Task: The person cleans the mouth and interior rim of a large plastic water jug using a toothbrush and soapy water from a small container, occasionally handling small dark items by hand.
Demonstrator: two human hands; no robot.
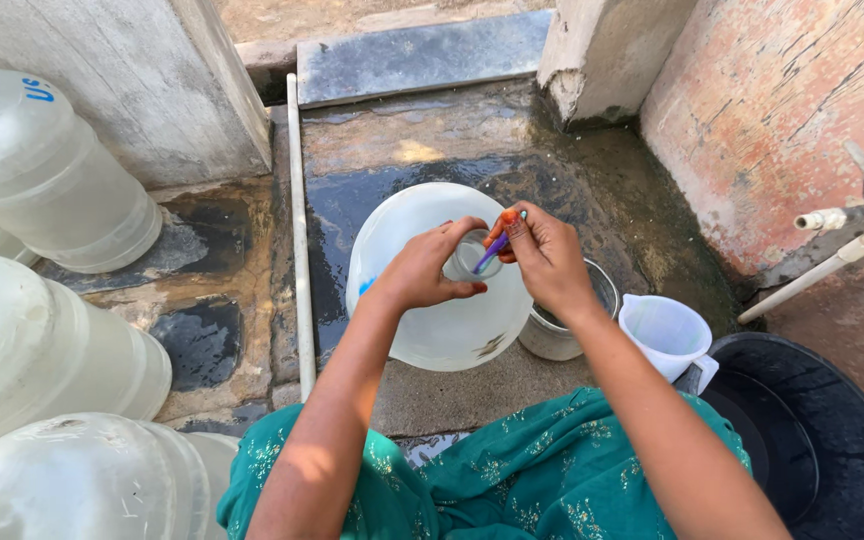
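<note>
bright daylight | soft shadows | wet-floor glare | sharp ctr | edges warped

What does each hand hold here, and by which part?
The left hand grips the large water jug around its neck; the right hand pinches a purple brush by its handle.

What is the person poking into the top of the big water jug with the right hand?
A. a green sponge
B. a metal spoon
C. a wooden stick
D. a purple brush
D: the right hand pinches a thin purple brush that dips into the open neck of the big water jug, while the left hand grips that neck.
</note>
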